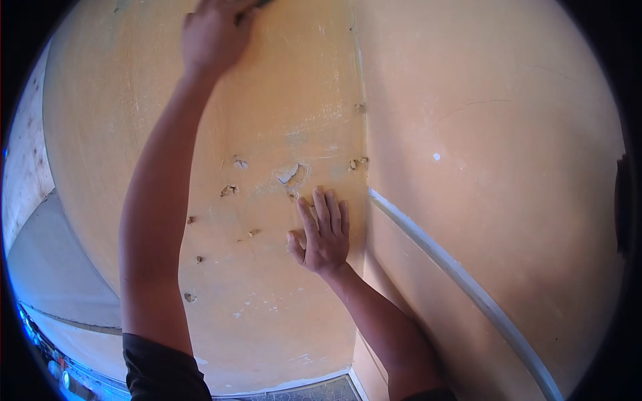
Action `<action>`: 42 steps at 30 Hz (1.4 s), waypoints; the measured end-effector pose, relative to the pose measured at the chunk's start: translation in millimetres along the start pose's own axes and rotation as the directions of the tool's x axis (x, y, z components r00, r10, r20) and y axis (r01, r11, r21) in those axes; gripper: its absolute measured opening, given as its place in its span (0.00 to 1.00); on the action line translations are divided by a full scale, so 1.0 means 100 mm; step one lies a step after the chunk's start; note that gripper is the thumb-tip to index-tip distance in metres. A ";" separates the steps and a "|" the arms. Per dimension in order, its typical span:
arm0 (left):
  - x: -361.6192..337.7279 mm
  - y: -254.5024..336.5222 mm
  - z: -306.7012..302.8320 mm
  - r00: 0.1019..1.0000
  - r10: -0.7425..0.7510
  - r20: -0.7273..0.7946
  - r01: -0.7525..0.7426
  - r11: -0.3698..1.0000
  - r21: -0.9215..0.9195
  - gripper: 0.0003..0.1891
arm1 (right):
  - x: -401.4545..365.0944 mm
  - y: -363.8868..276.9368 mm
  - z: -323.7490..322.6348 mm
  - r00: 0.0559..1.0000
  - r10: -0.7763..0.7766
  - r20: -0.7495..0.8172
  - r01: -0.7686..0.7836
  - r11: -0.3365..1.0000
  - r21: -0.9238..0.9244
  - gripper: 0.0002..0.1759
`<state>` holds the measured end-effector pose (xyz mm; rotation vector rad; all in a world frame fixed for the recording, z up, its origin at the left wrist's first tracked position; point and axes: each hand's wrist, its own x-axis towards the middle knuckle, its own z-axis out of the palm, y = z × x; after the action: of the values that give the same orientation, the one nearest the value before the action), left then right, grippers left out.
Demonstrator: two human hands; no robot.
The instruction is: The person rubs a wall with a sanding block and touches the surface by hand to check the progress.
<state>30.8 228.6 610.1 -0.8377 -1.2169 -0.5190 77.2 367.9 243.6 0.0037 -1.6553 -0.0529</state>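
Note:
My left hand (217,41) is raised against the orange-yellow wall (254,87) at the top edge, its fingers closed round a dark tool (265,3). Only a small part of that tool shows, so its kind cannot be told. Lower down, my right hand (324,230) lies on the same wall with its fingers spread and nothing in it. Just above its fingertips is a chipped patch (292,175) with pale material showing. Holes and gouges surround it, among them one (229,190) to its left.
A second wall (495,167) meets the first at a corner on the right. A pale strip (461,274) slants down across it. At the lower left are a grey surface (60,260) and blue-lit items (65,379). Patterned floor (321,391) shows at the bottom.

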 end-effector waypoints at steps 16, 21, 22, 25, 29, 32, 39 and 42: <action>-0.14 -0.45 0.01 0.990 -0.139 -0.032 0.142 0.982 0.127 0.12 | 0.01 0.01 0.02 1.000 -0.021 -0.013 0.021 1.000 -0.012 0.35; -1.09 -0.01 -0.04 0.772 0.618 0.151 -0.594 0.785 -0.176 0.18 | 0.01 -0.01 0.00 0.999 -0.041 -0.001 0.041 0.999 -0.009 0.35; -0.98 -0.15 -0.10 0.799 0.587 0.126 -0.572 0.808 -0.140 0.19 | -0.02 -0.01 -0.01 0.999 -0.041 0.003 0.041 0.999 -0.005 0.35; -0.43 -0.83 -0.12 0.914 0.405 0.013 -0.403 0.905 0.139 0.19 | 0.00 0.00 0.01 0.999 -0.040 0.005 0.040 0.999 -0.018 0.35; -0.17 -0.58 -0.48 0.970 -0.237 -0.060 0.238 0.971 -0.004 0.18 | 0.00 0.00 0.00 0.999 -0.035 0.014 0.035 0.999 -0.027 0.36; -0.99 -0.39 -0.13 0.973 0.202 0.108 -0.211 0.973 0.088 0.17 | -0.01 0.01 0.01 0.999 -0.041 0.011 0.041 0.999 -0.015 0.36; -0.51 -1.27 -0.39 0.969 0.245 0.022 -0.246 0.965 0.093 0.14 | -0.02 0.02 0.03 0.998 -0.058 0.008 0.059 0.998 -0.038 0.37; -0.44 -1.16 -0.66 0.997 -0.071 0.014 0.070 0.996 0.050 0.16 | -0.01 0.02 0.03 0.998 -0.069 -0.007 0.069 0.996 -0.053 0.37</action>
<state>-28.7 102.1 592.8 -0.7603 -1.2727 -0.5376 74.3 369.8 242.1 0.0211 -1.6443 -0.1491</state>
